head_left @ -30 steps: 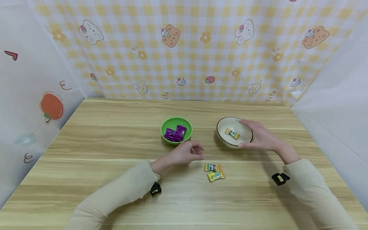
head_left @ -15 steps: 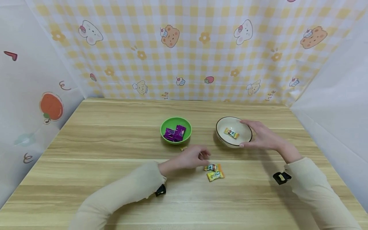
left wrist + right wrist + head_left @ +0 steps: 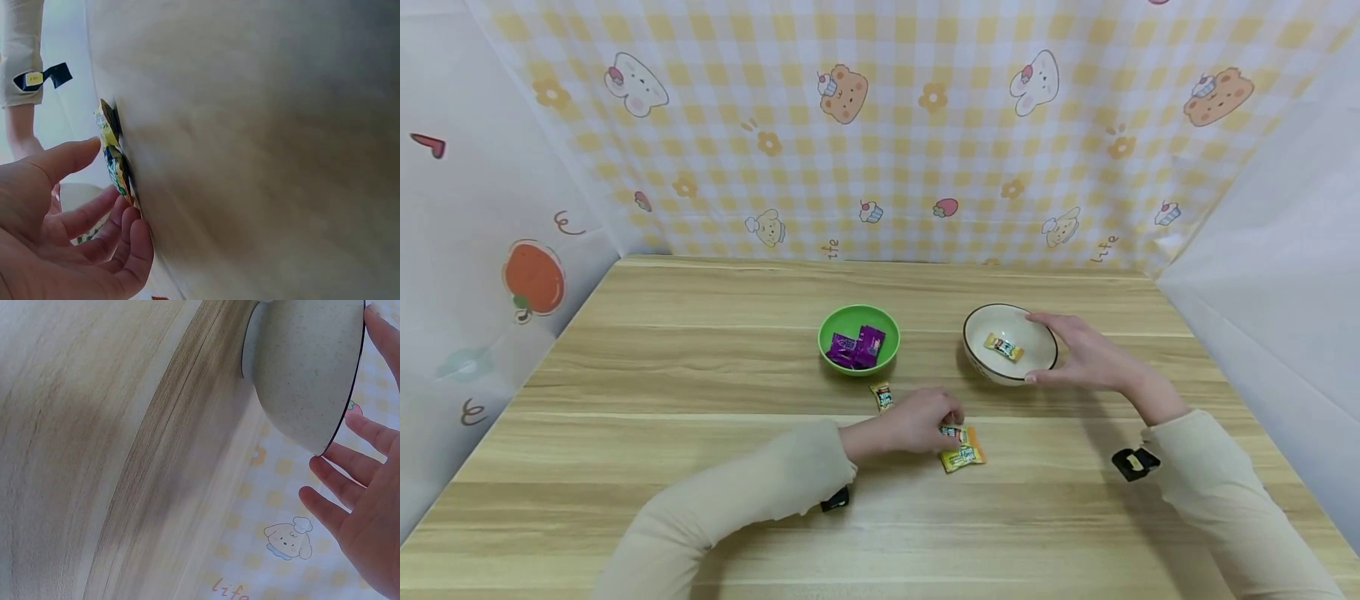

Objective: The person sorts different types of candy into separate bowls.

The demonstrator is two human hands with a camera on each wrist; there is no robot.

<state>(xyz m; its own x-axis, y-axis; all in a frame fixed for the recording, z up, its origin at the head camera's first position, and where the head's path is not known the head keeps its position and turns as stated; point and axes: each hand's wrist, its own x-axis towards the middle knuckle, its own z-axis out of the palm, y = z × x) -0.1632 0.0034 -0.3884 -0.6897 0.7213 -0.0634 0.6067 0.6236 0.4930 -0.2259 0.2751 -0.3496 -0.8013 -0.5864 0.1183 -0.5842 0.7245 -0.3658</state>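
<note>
My left hand reaches low over the table at two yellow wrapped candies that lie together. In the left wrist view its thumb and loosely bent fingers stand on either side of the candies, with a gap between. Another yellow candy lies behind that hand, partly covered by it. My right hand holds the right side of a cream bowl with a dark rim, thumb at the near side and fingers along the rim. One yellow candy lies inside this bowl.
A green bowl with several purple wrapped candies stands left of the cream bowl. Behind the wooden table hangs a yellow checked cloth, with pale cloth walls at both sides.
My left hand has moved right and toward the near candies, uncovering a yellow candy in front of the green bowl. My right hand and the cream bowl have stayed in place.
</note>
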